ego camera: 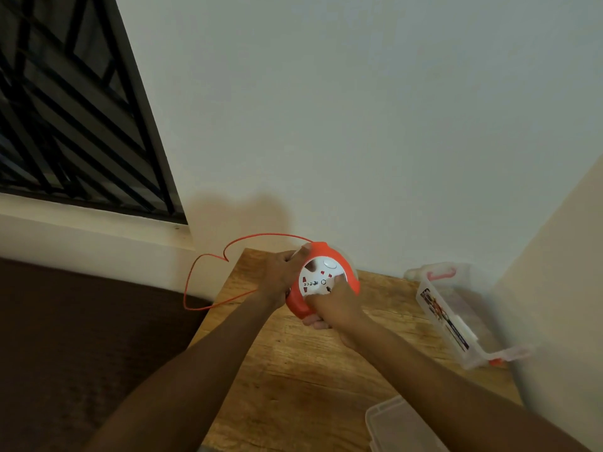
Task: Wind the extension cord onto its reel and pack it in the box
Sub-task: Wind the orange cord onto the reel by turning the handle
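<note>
I hold an orange reel (318, 252) with a white socket face above the far part of a wooden table (293, 370). My left hand (280, 275) grips the reel's left rim, thumb on the top edge. On the lower right, my right hand (332, 308) grips the white face, its fingers curled under the body. A thin orange cord (192, 275) loops out from the reel's left side, over the table's left edge and back. A clear plastic box (447, 314) with a printed label lies on its side at the table's right.
A clear lid (398, 425) lies at the table's near right edge. White walls close the back and the right. A barred window (71, 109) with a sill is at the left, above a dark floor (81, 353).
</note>
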A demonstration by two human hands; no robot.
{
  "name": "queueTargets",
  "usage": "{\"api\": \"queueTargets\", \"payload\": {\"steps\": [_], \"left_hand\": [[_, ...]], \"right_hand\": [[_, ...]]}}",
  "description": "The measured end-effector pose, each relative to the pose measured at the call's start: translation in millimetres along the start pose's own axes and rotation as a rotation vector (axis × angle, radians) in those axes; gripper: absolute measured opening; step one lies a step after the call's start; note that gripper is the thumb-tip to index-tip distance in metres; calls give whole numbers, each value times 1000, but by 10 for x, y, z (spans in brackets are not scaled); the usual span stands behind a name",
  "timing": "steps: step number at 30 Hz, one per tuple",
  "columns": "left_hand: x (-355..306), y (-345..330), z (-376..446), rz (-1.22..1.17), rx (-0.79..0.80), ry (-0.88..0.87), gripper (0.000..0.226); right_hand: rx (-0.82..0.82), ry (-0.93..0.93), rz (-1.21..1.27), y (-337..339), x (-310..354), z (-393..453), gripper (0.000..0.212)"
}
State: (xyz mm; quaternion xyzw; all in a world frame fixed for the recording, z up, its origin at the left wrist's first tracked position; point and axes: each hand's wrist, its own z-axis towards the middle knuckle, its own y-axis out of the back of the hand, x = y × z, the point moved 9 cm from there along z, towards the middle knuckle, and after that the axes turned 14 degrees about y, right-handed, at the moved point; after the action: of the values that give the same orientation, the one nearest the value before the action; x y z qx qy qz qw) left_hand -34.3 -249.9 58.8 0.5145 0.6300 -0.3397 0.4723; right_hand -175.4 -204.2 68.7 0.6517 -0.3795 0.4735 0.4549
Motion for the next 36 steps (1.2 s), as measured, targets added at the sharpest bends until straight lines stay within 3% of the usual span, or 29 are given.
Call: {"api": "queueTargets", "payload": {"steps": [3, 6, 8, 11, 15, 18, 22, 25, 28, 32, 36], "left_hand": [[-66, 128, -22, 32, -16, -11, 26], [-104, 153, -33, 61, 36, -15, 25], [-124, 130, -44, 91, 71, -10, 26], [-119, 62, -31, 175, 127, -6, 31], [-59, -81, -29, 231, 224, 29, 49], [-33, -96, -19, 243, 215, 15, 58], [-22, -30, 55, 182, 175, -2, 48], [-48, 21, 81, 93, 57, -5, 40], [-102, -29, 61, 32, -40, -36, 33], [-168, -74, 17, 19, -114, -78, 24], [-191, -122, 32, 85, -62, -102, 32]], "right_hand": [[36, 403, -810, 209, 343, 20, 53], [329, 763, -1394, 31, 489, -16, 51], [568, 835, -1523, -71, 468, -20, 57], [778, 883, -1631, -130, 469, -6, 63], [907, 917, -1859, -214, 371, -32, 73], [879, 993, -1947, -269, 318, -52, 75], [680, 1083, -1851, -214, 328, 75, 86], [384, 806, -1574, -9, 335, 270, 86], [143, 473, -1142, 201, 267, 353, 76], [-55, 159, -356, 321, 83, 290, 67], [-69, 79, -190, 257, -44, 177, 80]]}}
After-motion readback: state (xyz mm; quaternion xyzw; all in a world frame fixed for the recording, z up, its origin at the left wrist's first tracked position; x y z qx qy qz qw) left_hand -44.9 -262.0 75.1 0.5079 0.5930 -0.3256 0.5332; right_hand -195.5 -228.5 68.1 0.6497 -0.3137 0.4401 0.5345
